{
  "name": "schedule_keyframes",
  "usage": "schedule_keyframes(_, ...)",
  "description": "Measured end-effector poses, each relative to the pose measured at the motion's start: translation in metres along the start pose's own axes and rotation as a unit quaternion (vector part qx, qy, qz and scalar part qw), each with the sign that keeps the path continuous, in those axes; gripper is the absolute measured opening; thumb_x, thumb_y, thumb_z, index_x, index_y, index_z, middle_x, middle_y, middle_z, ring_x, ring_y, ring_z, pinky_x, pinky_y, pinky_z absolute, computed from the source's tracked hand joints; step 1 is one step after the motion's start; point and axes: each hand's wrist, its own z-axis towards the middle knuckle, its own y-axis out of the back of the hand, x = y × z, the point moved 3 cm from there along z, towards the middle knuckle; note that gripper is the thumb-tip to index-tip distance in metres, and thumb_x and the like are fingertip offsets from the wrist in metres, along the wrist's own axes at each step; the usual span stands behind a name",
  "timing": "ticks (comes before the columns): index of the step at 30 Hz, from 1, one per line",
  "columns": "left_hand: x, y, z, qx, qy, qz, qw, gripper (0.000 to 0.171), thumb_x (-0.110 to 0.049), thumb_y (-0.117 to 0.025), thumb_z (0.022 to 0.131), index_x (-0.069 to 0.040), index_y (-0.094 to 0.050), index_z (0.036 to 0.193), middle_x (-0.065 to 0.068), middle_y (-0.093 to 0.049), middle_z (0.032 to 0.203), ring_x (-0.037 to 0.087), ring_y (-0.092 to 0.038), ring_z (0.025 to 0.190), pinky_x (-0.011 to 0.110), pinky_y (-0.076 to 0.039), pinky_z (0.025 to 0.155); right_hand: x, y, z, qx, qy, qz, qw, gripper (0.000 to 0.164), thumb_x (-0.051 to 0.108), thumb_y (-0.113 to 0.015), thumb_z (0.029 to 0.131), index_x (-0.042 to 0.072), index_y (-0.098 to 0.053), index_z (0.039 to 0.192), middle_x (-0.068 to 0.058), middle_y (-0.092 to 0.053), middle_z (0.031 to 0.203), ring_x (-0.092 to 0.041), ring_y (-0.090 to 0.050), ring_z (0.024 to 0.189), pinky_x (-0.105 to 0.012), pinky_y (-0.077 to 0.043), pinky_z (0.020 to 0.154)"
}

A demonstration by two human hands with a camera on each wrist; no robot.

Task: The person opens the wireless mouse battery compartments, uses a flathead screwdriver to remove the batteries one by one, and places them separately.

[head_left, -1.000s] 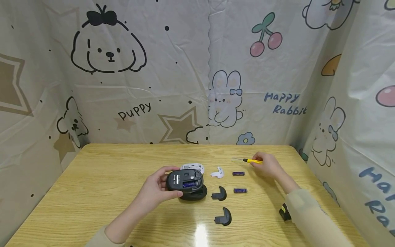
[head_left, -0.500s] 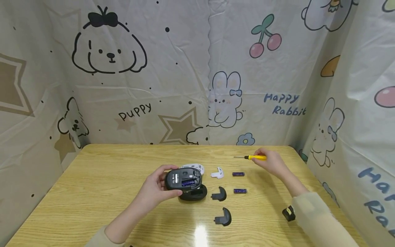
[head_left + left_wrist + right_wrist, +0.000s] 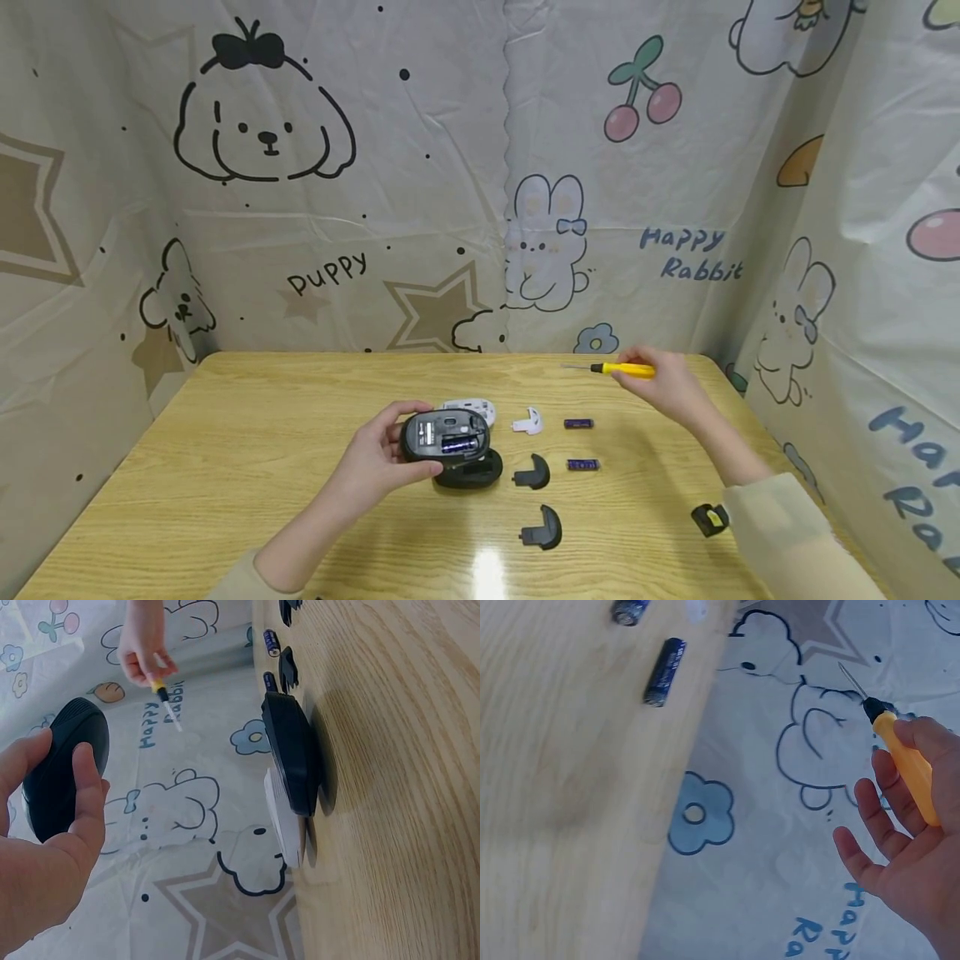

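Note:
In the head view my left hand (image 3: pixel 378 450) grips a black computer mouse (image 3: pixel 429 450) by its edges, lifted off the table. Its underside faces up, and a dark blue battery (image 3: pixel 459 444) lies in the uncovered compartment. My right hand (image 3: pixel 667 387) holds a yellow-handled screwdriver (image 3: pixel 632 370) between thumb and fingers above the far right of the table. Its thin metal shaft points left. In the right wrist view the thumb presses the yellow handle (image 3: pixel 907 765), and the other fingers are loosely bent. Another black mouse (image 3: pixel 471 477) and a white mouse (image 3: pixel 480 409) rest beneath and behind the held one.
Right of the mice lie a white battery cover (image 3: pixel 529 422) and two black covers (image 3: pixel 534 475) (image 3: pixel 544 531). Two batteries (image 3: pixel 578 423) (image 3: pixel 582 465) lie further right. A small black-and-yellow object (image 3: pixel 709 519) sits by the right sleeve. Patterned cloth (image 3: pixel 420 208) encloses the table (image 3: pixel 285 433).
My right hand has risen with the screwdriver, away from the far right tabletop. The held mouse has shifted slightly left and tilted a little.

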Motion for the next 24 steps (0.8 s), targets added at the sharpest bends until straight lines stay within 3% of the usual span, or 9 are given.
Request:
schedule_keyframes(8, -0.001, 0.0, -0.001, -0.003, 0.004, -0.001, 1.0, 0.069, -0.007, -0.082, 0.07, -0.01, -0.048, 0.13, 0.02, -0.062, 0.116, 0.022, -0.064, 0.093, 0.025, -0.056, 0.075, 0.026, 0.019, -0.003, -0.031, 0.028, 0.014, 0.999, 0.016, 0.015, -0.072, 0.084, 0.008, -0.065, 0.097, -0.006, -0.067, 0.09, -0.018, -0.057, 0.074, -0.017, -0.051, 0.064)
schedule_keyframes(24, -0.003, 0.001, 0.001, -0.015, 0.012, -0.006, 0.9998, 0.069, -0.006, -0.082, 0.069, -0.013, -0.049, 0.129, 0.02, -0.06, 0.117, 0.023, -0.065, 0.094, 0.027, -0.056, 0.076, 0.064, 0.045, -0.016, -0.073, 0.053, 0.027, 0.996, 0.016, 0.015, -0.074, 0.082, 0.012, -0.066, 0.095, -0.002, -0.066, 0.088, -0.013, -0.055, 0.07, -0.012, -0.049, 0.062)
